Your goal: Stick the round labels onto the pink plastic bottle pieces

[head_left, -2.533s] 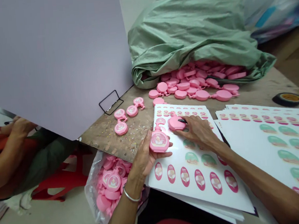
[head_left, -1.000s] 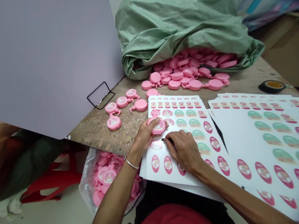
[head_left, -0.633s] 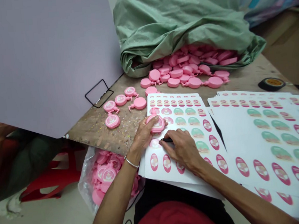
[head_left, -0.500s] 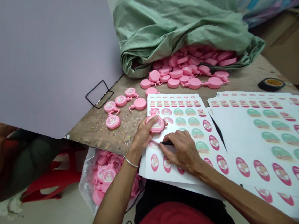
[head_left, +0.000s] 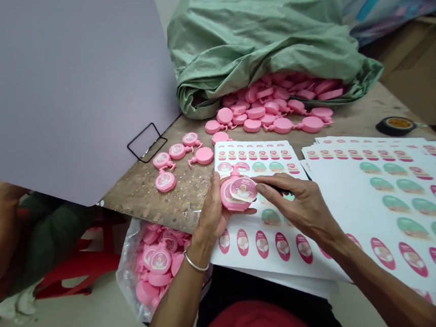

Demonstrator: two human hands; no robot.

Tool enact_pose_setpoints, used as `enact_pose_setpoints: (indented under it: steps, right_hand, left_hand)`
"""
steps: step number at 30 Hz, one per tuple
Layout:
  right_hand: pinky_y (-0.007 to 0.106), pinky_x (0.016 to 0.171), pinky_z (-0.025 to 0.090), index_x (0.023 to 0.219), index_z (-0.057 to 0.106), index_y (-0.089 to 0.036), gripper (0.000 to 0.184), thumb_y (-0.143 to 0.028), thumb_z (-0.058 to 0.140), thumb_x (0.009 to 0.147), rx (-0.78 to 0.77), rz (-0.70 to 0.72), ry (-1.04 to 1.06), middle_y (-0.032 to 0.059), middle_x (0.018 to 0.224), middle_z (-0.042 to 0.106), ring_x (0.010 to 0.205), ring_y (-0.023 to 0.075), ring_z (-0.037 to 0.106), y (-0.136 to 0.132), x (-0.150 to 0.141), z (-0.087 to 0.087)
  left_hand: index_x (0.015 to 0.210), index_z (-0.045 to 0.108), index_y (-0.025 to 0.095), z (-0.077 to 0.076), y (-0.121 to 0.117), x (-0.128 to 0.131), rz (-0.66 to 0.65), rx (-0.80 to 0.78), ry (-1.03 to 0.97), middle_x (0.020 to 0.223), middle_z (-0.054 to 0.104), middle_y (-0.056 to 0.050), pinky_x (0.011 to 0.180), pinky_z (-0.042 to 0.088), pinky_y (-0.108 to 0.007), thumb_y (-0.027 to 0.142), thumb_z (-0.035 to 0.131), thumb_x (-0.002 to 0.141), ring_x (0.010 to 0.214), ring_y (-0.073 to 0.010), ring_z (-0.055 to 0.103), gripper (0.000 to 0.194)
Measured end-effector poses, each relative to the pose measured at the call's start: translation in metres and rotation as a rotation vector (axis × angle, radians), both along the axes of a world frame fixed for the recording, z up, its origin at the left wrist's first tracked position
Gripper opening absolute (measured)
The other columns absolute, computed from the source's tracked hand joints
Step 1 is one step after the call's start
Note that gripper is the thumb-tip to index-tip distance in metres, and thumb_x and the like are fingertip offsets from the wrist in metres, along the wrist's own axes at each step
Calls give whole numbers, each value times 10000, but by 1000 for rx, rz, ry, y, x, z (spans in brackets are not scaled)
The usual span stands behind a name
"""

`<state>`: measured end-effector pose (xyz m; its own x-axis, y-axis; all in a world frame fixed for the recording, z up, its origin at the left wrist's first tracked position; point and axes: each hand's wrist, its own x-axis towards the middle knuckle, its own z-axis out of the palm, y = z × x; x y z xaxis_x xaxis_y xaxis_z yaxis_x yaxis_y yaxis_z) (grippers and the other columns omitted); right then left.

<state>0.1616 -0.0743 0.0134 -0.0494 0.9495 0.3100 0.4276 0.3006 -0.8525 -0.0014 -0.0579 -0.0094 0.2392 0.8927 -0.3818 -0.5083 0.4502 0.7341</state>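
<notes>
Over the label sheets (head_left: pixel 250 267), the left hand (head_left: pixel 209 217) grips a pink plastic bottle (head_left: pixel 226 198), the open right hand (head_left: pixel 306 206) touches its oval label (head_left: pixel 243 189); many labels remain on the sheets.

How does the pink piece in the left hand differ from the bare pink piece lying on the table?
The pink plastic piece is held tilted in the left hand, while the bare pink piece lies flat on the worn table top. The held piece has an oval label across its face, with the right hand beside it; the bare piece's face shows no label. Both have the same pink rounded body with a small neck.
</notes>
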Motion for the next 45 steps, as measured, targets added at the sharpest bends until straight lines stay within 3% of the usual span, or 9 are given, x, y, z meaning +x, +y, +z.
enact_pose_setpoints:
  steps: [9,19,23,28,31,34,37,41,45]
  right_hand:
    - [334,839,529,971,756,-251,234,-398,657,819,-86,-44,24,18,979,749,926,213,678,1,14,3]
    - [371,876,532,903,772,-244,310,-502,690,751,-239,-126,154,30,977,751,976,258,671,15,22,-28]
    - [371,776,559,907,774,-214,407,-567,670,733,-350,-142,216,40,917,749,906,261,672,21,31,-30]
    - [358,821,535,933,779,-199,449,-580,670,722,-390,-209,196,48,911,749,924,280,661,18,54,-24]
    - [343,821,531,880,786,-206,423,-572,694,689,-384,-284,181,43,889,754,929,297,662,15,68,-26]
    - [321,763,548,846,787,-217,409,-576,701,669,-405,-336,173,37,867,754,895,293,668,18,79,-32]
    - [291,682,563,867,786,-211,438,-589,692,667,-433,-345,182,37,811,743,820,270,677,25,86,-39]
    - [266,643,576,933,782,-211,469,-589,690,671,-504,-278,178,37,738,724,819,271,687,35,95,-46]
    - [237,717,588,881,795,-244,451,-599,718,614,-559,-326,197,33,894,758,934,288,692,39,113,-60]
  left_hand:
    - [1130,631,102,-3,-3,0,-25,-14,-4,934,727,-149,646,614,-391,586,436,901,804,-259,711,570]
    - [1077,640,120,-5,-3,-23,81,17,38,958,722,-161,715,611,-409,572,577,829,894,-291,702,520]
    - [1040,646,141,-6,3,-31,80,64,140,987,716,-137,701,600,-365,504,661,787,840,-256,699,443]
    - [964,655,139,-22,35,-62,190,258,712,866,696,-61,678,515,-297,527,680,737,758,-199,639,451]
    - [839,678,147,-30,50,-87,60,342,1185,762,662,-53,683,474,-327,575,564,797,748,-226,603,444]
    - [827,667,160,-24,63,-96,27,420,1490,864,659,-94,763,458,-395,511,539,829,835,-271,589,373]
    - [1014,644,173,-9,97,-79,119,703,1737,1072,624,-131,894,424,-439,379,505,880,1005,-288,545,282]
    - [1171,607,164,2,175,-38,-234,982,1751,1242,562,-164,972,402,-450,115,415,867,1146,-286,488,363]
    - [1218,608,226,-8,241,-17,-665,1070,1602,1435,469,-103,1061,343,-388,16,528,748,1300,-262,419,521]
